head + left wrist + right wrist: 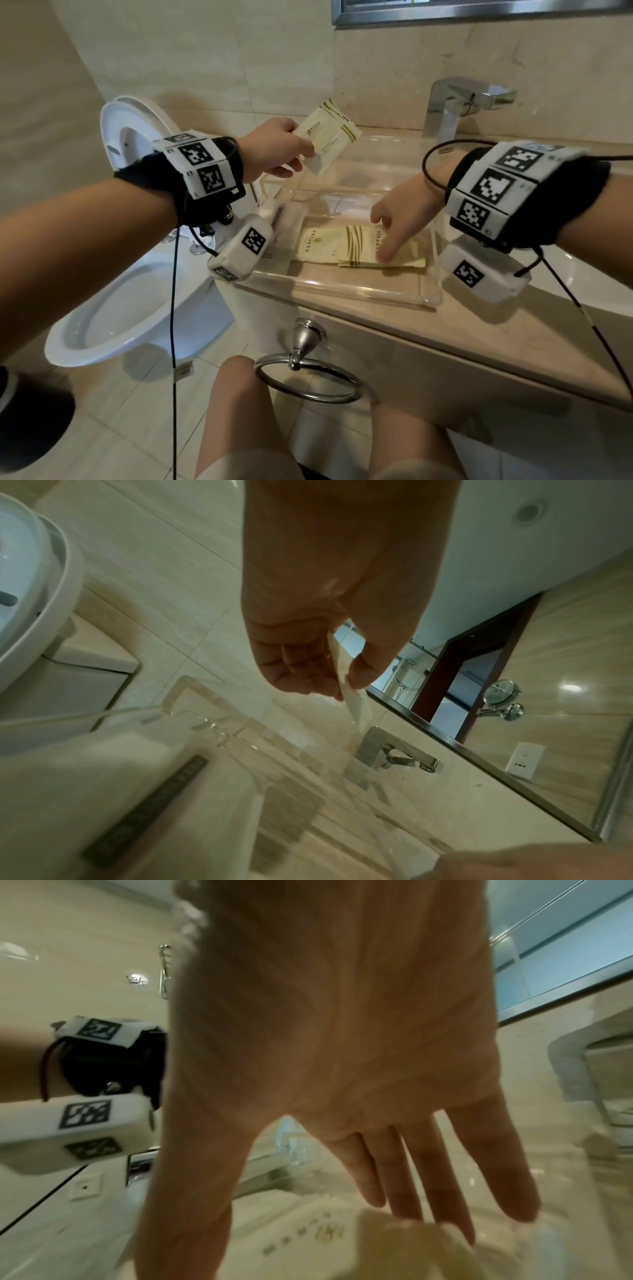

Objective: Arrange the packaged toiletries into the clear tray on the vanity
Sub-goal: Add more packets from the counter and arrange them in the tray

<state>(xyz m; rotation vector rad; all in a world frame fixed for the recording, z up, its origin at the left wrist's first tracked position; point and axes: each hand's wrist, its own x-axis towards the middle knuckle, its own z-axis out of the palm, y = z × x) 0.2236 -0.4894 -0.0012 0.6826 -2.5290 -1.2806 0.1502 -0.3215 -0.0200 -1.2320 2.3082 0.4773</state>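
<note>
A clear acrylic tray (346, 294) sits on the beige vanity top. Two cream packets (320, 245) with olive stripes lie overlapping on its floor. My right hand (394, 226) reaches into the tray with straight fingers (404, 1183) pressing on the right packet (404, 255). My left hand (274, 150) hovers above the tray's far left corner and pinches a third cream packet (327, 137) by its lower end; in the left wrist view that packet (352, 693) shows edge-on between thumb and fingers. A pale box (284, 219) stands at the tray's left wall, partly hidden by my wrist camera.
A chrome faucet (455, 102) stands behind the tray at the right, with the basin (582, 267) beside it. A white toilet (130, 294) with its lid raised is left of the vanity. A chrome towel ring (308, 373) hangs from the vanity front, above my knees.
</note>
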